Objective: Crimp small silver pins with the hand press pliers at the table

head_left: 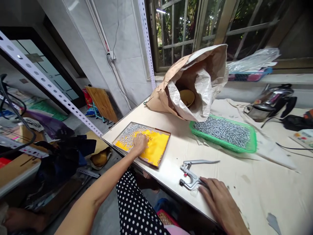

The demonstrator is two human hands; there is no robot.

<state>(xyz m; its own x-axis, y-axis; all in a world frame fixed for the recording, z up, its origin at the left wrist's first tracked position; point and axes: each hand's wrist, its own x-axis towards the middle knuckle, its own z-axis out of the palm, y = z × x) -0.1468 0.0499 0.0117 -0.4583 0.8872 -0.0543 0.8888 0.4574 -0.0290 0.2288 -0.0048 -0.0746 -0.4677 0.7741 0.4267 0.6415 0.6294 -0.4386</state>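
My left hand [141,143] is over a shallow tray [165,148] with a yellow bottom, its fingers curled down among small silvery metal pieces [127,134]. Its fingertips are hidden, so I cannot make out what they pinch. Most of the loose pieces lie along the tray's far left side. On the table's near part, my right hand [221,200] is closed around one handle of silver hand pliers [193,179] with a spring and a C-shaped jaw. The pliers lie on the tabletop with their other handle spread away. Part of the gripped handle is under my fingers.
A green basket [254,143] full of similar metal pieces stands behind the pliers. To its left, a large open paper sack [161,98] lies tilted, a round yellowish thing [187,98] inside. A metal kettle [274,98] stands far right. The table's edge [176,192] runs before me.
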